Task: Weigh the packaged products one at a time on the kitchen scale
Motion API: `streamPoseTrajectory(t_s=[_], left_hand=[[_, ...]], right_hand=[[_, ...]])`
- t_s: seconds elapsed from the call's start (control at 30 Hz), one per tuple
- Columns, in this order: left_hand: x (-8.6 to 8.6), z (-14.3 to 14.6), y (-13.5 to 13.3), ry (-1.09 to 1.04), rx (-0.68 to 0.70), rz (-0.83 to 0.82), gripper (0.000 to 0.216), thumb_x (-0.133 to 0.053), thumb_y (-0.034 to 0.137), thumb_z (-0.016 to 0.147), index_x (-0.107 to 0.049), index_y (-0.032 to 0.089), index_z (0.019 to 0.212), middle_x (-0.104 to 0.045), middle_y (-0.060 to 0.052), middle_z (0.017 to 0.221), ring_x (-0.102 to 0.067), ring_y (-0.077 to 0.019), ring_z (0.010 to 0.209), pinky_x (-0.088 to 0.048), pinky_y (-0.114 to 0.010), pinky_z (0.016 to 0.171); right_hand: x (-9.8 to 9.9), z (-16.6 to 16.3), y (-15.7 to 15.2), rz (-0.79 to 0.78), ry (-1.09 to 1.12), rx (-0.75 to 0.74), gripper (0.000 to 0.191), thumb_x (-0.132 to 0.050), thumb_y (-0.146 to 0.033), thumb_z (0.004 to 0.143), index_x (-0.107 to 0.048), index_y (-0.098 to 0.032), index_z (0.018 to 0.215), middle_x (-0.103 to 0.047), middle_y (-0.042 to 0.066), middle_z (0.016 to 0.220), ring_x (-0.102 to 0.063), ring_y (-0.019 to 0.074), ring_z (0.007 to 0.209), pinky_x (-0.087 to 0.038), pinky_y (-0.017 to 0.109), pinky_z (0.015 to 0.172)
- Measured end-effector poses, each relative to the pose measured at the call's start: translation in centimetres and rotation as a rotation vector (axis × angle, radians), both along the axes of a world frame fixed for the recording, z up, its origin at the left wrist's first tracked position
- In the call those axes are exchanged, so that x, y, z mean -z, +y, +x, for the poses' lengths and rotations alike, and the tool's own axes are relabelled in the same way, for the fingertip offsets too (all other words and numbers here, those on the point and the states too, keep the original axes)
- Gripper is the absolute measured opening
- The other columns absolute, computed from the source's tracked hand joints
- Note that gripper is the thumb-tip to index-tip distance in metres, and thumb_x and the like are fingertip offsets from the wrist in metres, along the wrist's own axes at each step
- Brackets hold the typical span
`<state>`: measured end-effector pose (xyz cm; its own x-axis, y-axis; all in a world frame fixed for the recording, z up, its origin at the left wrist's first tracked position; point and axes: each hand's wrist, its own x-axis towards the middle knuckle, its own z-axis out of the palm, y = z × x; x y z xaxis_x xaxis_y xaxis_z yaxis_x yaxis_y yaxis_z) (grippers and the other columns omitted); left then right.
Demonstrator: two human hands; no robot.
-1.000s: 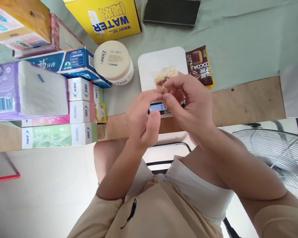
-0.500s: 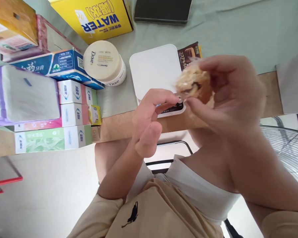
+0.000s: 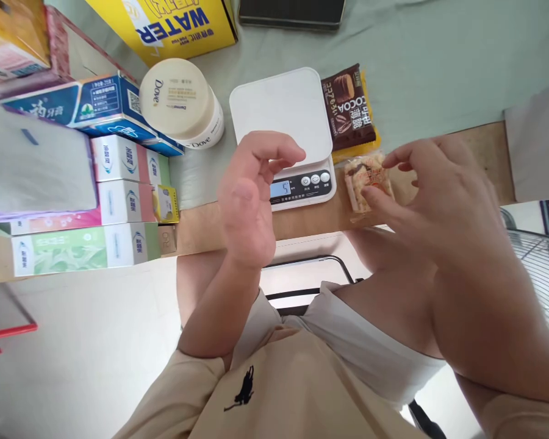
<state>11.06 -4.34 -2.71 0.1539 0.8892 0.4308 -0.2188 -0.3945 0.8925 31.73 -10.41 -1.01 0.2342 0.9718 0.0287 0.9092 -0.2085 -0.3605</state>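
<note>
Your right hand (image 3: 443,195) is spread loosely, its thumb over the small, pale-golden puffed snack block (image 3: 359,174) in a clear, red-printed wrapper and its index fingertip by the block's right side; you cannot tell from this angle whether either presses on it. Your left hand (image 3: 251,195) hangs half-curled, holding nothing, in front of the white, square plastic kitchen scale (image 3: 283,103).

The snack block lies on the brown wooden table edge (image 3: 201,228), just right of the scale. It looks light and stiff but crumbly, so a hard squeeze could crack it, and the film is probably slick. Its two opposite sides, held with flat finger pads, seem a surer hold than the loose wrapper end.

The scale has a smooth, round-cornered plate and a black button strip with a lit display. Beside it, a glossy dark-brown cocoa packet (image 3: 348,113) overlaps yellow packaging. Farther left stand a round, cream-lidded white tub (image 3: 176,97) and stacked, crisp-edged cardboard cartons (image 3: 123,201); softly creased green cloth (image 3: 439,73) spreads beyond.
</note>
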Motion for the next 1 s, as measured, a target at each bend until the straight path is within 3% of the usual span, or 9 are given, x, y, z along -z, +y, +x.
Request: streamPoseTrajectory(t_s=[0.13,0.27,0.4,0.5,0.6,0.73,0.87,1.0], left_hand=[[0.0,-0.3,0.3,-0.009,0.021,0.037,0.045,-0.047,0.061,0.098,-0.073,0.024,0.093,-0.066,-0.008,0.09,-0.065,-0.0215,0.089,-0.057,-0.039,0.079],[-0.3,-0.8,0.2,0.019,0.008,-0.013,0.044,-0.047,0.06,0.098,-0.07,0.024,0.09,-0.064,-0.008,0.092,-0.064,-0.0228,0.092,-0.057,-0.042,0.083],[-0.7,-1.5,-0.1,0.113,-0.054,0.012,0.043,-0.048,0.064,0.099,-0.068,0.027,0.092,-0.066,-0.006,0.095,-0.065,-0.0227,0.092,-0.058,-0.042,0.083],[-1.0,-2.3,-0.2,0.144,-0.138,0.04,0.028,-0.057,0.052,0.099,-0.07,0.028,0.091,-0.067,-0.004,0.092,-0.065,-0.0205,0.087,-0.057,-0.04,0.075],[-1.8,-3.9,-0.5,0.16,-0.197,0.095,0.022,-0.061,0.046,0.099,-0.071,0.029,0.091,-0.067,-0.003,0.087,-0.064,-0.0179,0.084,-0.057,-0.037,0.071],[-3.7,-7.3,-1.5,0.106,-0.298,0.177,0.017,-0.062,0.037,0.099,-0.074,0.027,0.093,-0.067,-0.002,0.085,-0.062,-0.0168,0.081,-0.052,-0.038,0.069],[-5.8,-11.2,-1.9,0.073,-0.525,0.138,0.014,-0.062,0.018,0.089,-0.074,0.023,0.084,-0.064,-0.004,0.081,-0.06,-0.0186,0.079,-0.045,-0.041,0.073],[-6.5,-16.0,-0.3,-0.084,-0.968,0.235,0.019,-0.054,0.011,0.074,-0.068,0.022,0.068,-0.055,-0.004,0.07,-0.051,-0.0197,0.069,-0.035,-0.039,0.07]], right_hand=[[0.2,0.7,-0.2,-0.063,0.028,-0.058,0.023,-0.065,-0.037,0.079,-0.065,-0.028,0.099,-0.063,0.008,0.101,-0.062,0.0237,0.084,-0.054,0.043,0.074],[-0.5,0.3,-0.2,-0.081,0.078,-0.055,0.027,-0.068,-0.041,0.078,-0.065,-0.027,0.1,-0.064,0.01,0.107,-0.065,0.0263,0.088,-0.055,0.049,0.078],[-2.1,-1.1,0.0,0.119,0.09,-0.141,0.033,-0.066,-0.047,0.083,-0.066,-0.027,0.109,-0.068,0.01,0.114,-0.067,0.0282,0.1,-0.055,0.048,0.085],[-2.0,-3.5,0.9,0.312,0.214,-0.284,0.018,-0.062,-0.037,0.087,-0.066,-0.025,0.1,-0.071,0.006,0.102,-0.068,0.0215,0.093,-0.055,0.04,0.08],[-1.5,-7.2,2.3,0.314,0.404,-0.42,0.011,-0.059,-0.03,0.089,-0.064,-0.023,0.095,-0.071,0.005,0.095,-0.067,0.0188,0.091,-0.056,0.036,0.075],[-2.2,-13.1,3.6,0.292,0.546,-0.571,0.014,-0.058,-0.025,0.088,-0.062,-0.023,0.102,-0.072,0.006,0.106,-0.067,0.0185,0.102,-0.059,0.036,0.082],[-2.4,-19.0,4.6,0.276,0.624,-0.642,0.019,-0.054,-0.023,0.09,-0.057,-0.026,0.108,-0.071,0.006,0.115,-0.066,0.019,0.108,-0.06,0.04,0.091],[-1.1,-23.3,5.6,0.25,0.632,-0.607,0.025,-0.051,-0.026,0.093,-0.055,-0.027,0.117,-0.068,0.008,0.127,-0.065,0.0204,0.118,-0.06,0.042,0.1]])
